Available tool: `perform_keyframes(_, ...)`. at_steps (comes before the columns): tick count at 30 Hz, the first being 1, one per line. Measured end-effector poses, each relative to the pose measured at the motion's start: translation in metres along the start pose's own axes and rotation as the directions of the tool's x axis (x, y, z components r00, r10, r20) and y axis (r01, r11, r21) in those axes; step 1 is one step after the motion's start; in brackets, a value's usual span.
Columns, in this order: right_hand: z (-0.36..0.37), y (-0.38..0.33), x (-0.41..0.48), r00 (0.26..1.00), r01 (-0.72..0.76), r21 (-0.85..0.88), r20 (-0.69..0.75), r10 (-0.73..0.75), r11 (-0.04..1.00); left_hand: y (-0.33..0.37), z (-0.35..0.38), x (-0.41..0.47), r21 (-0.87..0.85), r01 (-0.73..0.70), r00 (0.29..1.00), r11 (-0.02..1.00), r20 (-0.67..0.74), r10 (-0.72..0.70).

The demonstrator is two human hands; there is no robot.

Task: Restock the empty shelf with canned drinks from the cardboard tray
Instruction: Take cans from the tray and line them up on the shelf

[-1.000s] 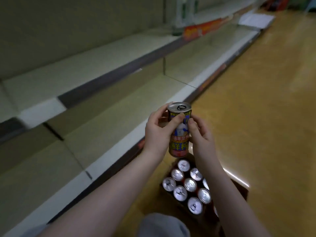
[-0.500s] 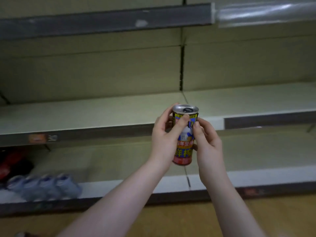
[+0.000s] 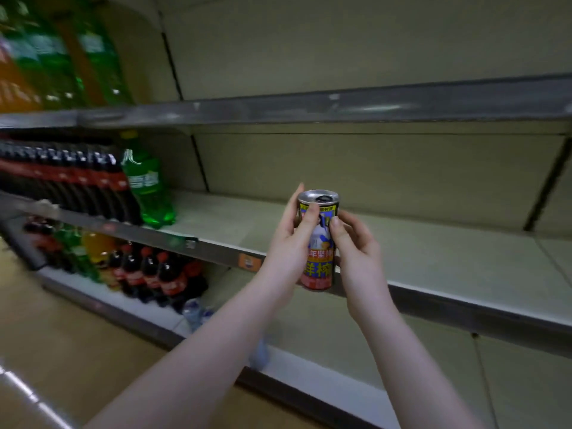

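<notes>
A tall canned drink [image 3: 319, 267] with a yellow, blue and red label and a silver top stands upright in the air at mid-frame. My left hand [image 3: 291, 243] grips its left side, thumb across the label. My right hand [image 3: 356, 246] holds its right side, fingers curled round it. The can hovers in front of the front rail of an empty beige shelf [image 3: 433, 261]. The cardboard tray is out of view.
Dark cola bottles [image 3: 77, 181] and a green soda bottle [image 3: 148, 190] fill the left end of the same shelf. More bottles [image 3: 148, 274] stand on the bottom shelf at left. Another empty shelf [image 3: 309, 106] runs above. Wooden floor [image 3: 62, 351] lies at lower left.
The view swung up from the tray on the floor and leftward along the shelving. Both hands kept their hold on the can, which now sits level with the middle shelf.
</notes>
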State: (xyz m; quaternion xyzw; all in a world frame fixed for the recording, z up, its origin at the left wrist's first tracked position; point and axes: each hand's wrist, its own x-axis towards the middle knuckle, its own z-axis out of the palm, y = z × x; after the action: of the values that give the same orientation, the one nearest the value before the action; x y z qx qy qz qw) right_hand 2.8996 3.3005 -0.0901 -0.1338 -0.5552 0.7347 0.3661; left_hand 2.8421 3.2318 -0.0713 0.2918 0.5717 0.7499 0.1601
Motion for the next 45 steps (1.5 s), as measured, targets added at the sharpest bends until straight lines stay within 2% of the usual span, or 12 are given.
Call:
perform_keyframes(6,0.082,0.037,0.041,0.985,-0.083,0.043,0.156,0.075,0.996,0.007,-0.079,0.035,-0.059,0.035,0.969,0.998,-0.243,-0.049)
perform_keyframes(8,0.103,0.046,0.053,0.981,-0.102,0.042,0.172,0.093,0.994,0.007,-0.1,0.049,-0.033,0.03,0.959,0.999,-0.28,-0.038)
perform_keyframes(12,0.135,0.063,0.076,0.968,-0.139,-0.023,0.209,0.141,0.99,0.004,-0.137,0.075,0.007,0.045,0.959,0.999,-0.281,-0.041)
perform_keyframes(25,0.204,0.106,0.121,0.938,-0.209,-0.174,0.242,0.247,0.962,-0.016,-0.235,0.146,-0.054,0.071,0.932,0.996,-0.352,-0.086)
perform_keyframes(31,0.218,0.119,0.132,0.912,-0.277,-0.197,0.254,0.322,0.94,-0.031,-0.252,0.166,-0.099,0.103,0.928,0.99,-0.348,-0.131)
perform_keyframes(37,0.217,0.133,0.141,0.912,-0.263,-0.263,0.246,0.328,0.928,-0.051,-0.25,0.174,-0.193,0.086,0.916,0.977,-0.372,-0.154)
perform_keyframes(42,0.209,0.138,0.143,0.908,-0.275,-0.304,0.23,0.351,0.912,-0.046,-0.246,0.17,-0.144,0.096,0.898,0.985,-0.415,-0.148)
perform_keyframes(45,0.2,0.14,0.14,0.929,-0.261,-0.292,0.183,0.321,0.92,-0.035,-0.237,0.16,-0.082,0.021,0.849,0.996,-0.525,-0.061)
